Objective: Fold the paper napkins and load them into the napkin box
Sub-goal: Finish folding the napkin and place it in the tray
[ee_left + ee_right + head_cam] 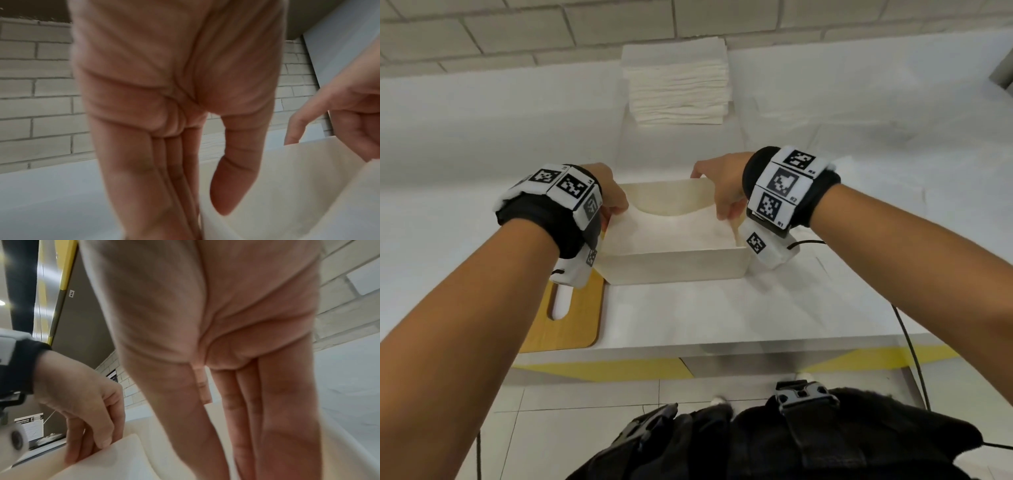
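Observation:
A white open-topped napkin box [674,267] stands on the table in front of me, with a white napkin [674,233] lying inside it. My left hand [616,202] pinches the box's left wall [287,186], thumb inside and fingers straight down the outside. My right hand [722,195] holds the right wall in the same way, its index finger on the far rim. The left wrist view shows my left hand [197,203] close up, and the right wrist view shows my right hand [226,434]. A tall stack of unfolded napkins [676,82] sits behind the box against the brick wall.
A wooden board with an oval slot [575,318] lies flat at the box's front left, partly under my left wrist. The table's front edge [722,346] runs just below the box. A black cable [907,342] hangs off the table on the right.

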`<state>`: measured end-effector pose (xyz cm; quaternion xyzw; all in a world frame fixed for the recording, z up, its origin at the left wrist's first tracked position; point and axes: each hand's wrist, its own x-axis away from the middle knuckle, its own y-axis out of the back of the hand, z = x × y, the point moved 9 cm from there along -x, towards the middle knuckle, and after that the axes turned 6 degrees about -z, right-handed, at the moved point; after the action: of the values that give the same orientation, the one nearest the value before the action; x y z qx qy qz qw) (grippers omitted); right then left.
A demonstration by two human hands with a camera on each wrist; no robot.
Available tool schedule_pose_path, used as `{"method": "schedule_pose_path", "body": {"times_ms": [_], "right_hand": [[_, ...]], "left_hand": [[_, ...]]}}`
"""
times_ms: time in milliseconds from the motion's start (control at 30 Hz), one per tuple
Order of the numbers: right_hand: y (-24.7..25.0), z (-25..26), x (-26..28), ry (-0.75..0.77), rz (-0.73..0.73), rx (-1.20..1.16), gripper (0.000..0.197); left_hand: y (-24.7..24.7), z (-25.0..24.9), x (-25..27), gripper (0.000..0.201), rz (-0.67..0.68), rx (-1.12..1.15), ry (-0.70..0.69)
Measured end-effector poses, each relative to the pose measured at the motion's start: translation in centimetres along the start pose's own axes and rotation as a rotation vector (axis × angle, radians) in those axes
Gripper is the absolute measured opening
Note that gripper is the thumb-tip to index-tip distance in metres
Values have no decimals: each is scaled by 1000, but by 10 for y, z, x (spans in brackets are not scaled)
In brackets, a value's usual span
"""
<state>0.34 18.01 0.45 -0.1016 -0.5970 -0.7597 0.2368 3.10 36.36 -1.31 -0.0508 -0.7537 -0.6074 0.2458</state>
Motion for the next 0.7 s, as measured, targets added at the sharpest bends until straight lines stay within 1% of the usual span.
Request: {"method": "schedule_pose_path", "body": {"times_ms": [133,300,400,533,600,700], "right_hand": [[6,1,2,27,-40,60,72],[13,1,3,49,-87,82,71],[13,-2,3,44,-96,32,61],[20,-4,7,70,-140,0,44],[27,-10,7,79,-159,-55,38],[42,-32,13,87,-201,-256,33]], "left_hand": [[2,-7,7,13,-42,-54,-24],[5,-19,19,24,-83,-141,-40],[6,-29,22,23,-99,-141,-89],[12,-44,30,27,-109,-117,-137],[18,-59,38,27,-129,-84,-174],[26,-92,56,34,-160,34,-253]]}}
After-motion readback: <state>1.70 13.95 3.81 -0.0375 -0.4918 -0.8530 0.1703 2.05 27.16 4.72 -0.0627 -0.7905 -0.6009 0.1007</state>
